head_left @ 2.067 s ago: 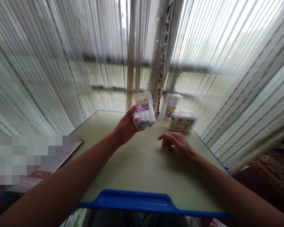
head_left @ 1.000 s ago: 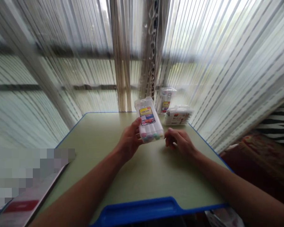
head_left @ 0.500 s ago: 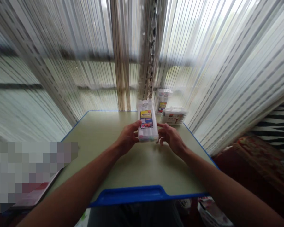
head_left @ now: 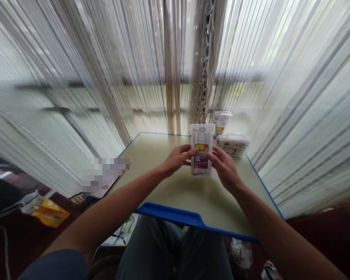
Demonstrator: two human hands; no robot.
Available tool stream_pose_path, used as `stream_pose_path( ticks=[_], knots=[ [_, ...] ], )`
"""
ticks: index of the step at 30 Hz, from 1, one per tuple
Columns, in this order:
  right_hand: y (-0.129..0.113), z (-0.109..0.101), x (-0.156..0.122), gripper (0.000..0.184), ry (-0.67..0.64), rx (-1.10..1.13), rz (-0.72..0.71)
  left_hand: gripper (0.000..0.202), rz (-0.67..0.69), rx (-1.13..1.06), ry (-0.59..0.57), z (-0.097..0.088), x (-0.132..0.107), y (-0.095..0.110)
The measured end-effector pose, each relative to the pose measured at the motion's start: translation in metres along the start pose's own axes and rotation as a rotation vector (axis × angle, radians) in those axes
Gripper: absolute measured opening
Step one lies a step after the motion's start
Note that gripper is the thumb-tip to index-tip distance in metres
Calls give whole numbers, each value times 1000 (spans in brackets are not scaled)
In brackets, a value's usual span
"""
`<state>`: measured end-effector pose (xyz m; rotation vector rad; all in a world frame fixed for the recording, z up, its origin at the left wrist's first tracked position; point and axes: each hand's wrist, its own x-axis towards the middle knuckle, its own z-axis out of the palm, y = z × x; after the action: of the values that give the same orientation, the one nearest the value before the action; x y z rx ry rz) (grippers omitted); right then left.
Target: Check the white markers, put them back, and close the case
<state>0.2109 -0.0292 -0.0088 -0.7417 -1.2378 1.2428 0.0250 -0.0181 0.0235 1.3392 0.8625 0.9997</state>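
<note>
Upright above the table, a translucent plastic marker case with a yellow and blue car label faces me. Pale sticks, seemingly markers, show through its wall. My left hand grips its left side, thumb on the label's edge and fingers behind. On the right side, my right hand holds it with the thumb across the front. Just behind the case, a similar clear container with a yellow label stands at the table's far right, beside a low white pack with printing on it.
The pale table has a blue rim and a blue front tray. Pleated curtains hang close behind it, with a beaded cord. A yellow bag lies on the floor at left; a plastic bag sits below right.
My right hand has closed on the case's right side, where it was loosely beside it before. The case has turned from tilted to upright. My view has swung left.
</note>
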Motion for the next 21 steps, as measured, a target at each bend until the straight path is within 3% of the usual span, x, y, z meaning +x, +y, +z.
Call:
stream_pose_path(
  ticks=[3,8,15,21],
  knots=[
    [0,-2,0,46,-17,-76,-9,48,10,2,61,2,-1,4],
    [-5,-7,4,48,3,-186,-17,48,-27,36,38,1,-2,17],
    [-38,-7,14,53,-2,-259,-103,51,59,80,-44,-2,3,46],
    [-61,-15,14,53,-21,-318,-116,53,157,270,-45,4,7,59]
  ],
)
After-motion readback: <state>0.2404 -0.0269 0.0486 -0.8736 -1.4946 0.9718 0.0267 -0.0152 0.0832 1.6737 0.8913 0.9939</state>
